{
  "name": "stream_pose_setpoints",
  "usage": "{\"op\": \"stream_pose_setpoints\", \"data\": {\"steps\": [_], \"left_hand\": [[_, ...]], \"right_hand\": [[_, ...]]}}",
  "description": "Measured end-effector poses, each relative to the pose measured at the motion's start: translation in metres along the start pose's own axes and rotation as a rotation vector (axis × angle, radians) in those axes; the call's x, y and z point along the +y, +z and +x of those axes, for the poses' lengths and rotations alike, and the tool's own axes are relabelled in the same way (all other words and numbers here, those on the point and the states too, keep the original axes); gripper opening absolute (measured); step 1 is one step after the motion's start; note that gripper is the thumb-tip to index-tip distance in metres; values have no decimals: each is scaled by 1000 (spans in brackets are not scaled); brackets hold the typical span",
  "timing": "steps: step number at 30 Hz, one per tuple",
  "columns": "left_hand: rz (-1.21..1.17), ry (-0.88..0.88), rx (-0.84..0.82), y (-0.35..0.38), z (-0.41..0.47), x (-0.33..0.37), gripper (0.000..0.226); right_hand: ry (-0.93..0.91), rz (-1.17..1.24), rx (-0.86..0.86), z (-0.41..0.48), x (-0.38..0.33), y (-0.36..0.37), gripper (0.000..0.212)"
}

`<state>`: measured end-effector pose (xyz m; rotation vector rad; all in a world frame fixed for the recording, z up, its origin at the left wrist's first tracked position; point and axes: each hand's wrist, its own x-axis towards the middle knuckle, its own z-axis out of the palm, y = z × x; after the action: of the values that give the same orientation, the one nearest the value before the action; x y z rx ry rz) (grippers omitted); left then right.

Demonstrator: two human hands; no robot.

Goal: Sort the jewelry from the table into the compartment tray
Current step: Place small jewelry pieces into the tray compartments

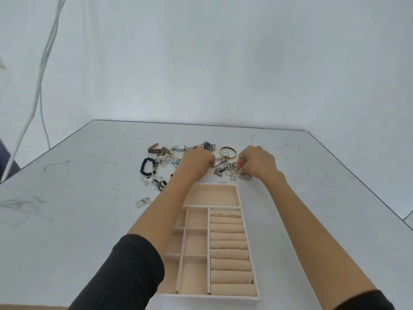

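Closest to me are the two dark sleeves [125, 271], pushed up past the elbow, with bare forearms reaching away over the compartment tray [249, 240]. The tray sits on the pale, scuffed bench [67, 209], its near edge almost at the bench's front. Along its right side runs a column of padded ring rolls [229, 253], and two rings [224, 215] are tucked in the slot at the far end of that column. The left side is split into small square cells, and a wide open compartment [214, 195] spans the far end; it looks bare from here.

Beyond the tray lies the jewelry. The left hand [196, 161] is curled, its grip closed with fingertips pinched at one end of a tangle of silver chains [225, 170]. The right hand [257, 163] is likewise curled, its grip pinching the other side of the same tangle. The chains rest on the bench between the two hands, just past the tray's far rim.

To the left of the left hand lies a dark beaded bracelet [146, 167], with a cluster of small charms and pale blue beads [167, 162] beside it and scattered silver bits [150, 181] nearer the tray. Farther back are a brown-strapped watch [156, 149], a silver rectangular watch [180, 148] and a dark-faced metal watch [206, 145]. A gold bangle [227, 152] sits between the hands, toward the back. A small flat card [142, 202] lies left of the tray.
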<state>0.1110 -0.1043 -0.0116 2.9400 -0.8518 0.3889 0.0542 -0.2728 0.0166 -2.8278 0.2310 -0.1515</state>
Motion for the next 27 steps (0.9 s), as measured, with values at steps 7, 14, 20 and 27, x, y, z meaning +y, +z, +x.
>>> {"op": "stream_pose_setpoints", "data": {"steps": [7,14,20,27], "left_hand": [[-95,-130,-23,0,3,2,35],[-155,-157,-153,-2,8,0,35],[-284,-188,-187,-2,6,-7,24],[-402,-208,-138,-7,-1,-11,19]], "right_hand": [[-64,-92,-26,-5,-1,4,28],[-76,-62,5,-8,2,9,25],[-56,32,38,-10,7,14,20],[-22,85,38,-16,9,17,18]]}}
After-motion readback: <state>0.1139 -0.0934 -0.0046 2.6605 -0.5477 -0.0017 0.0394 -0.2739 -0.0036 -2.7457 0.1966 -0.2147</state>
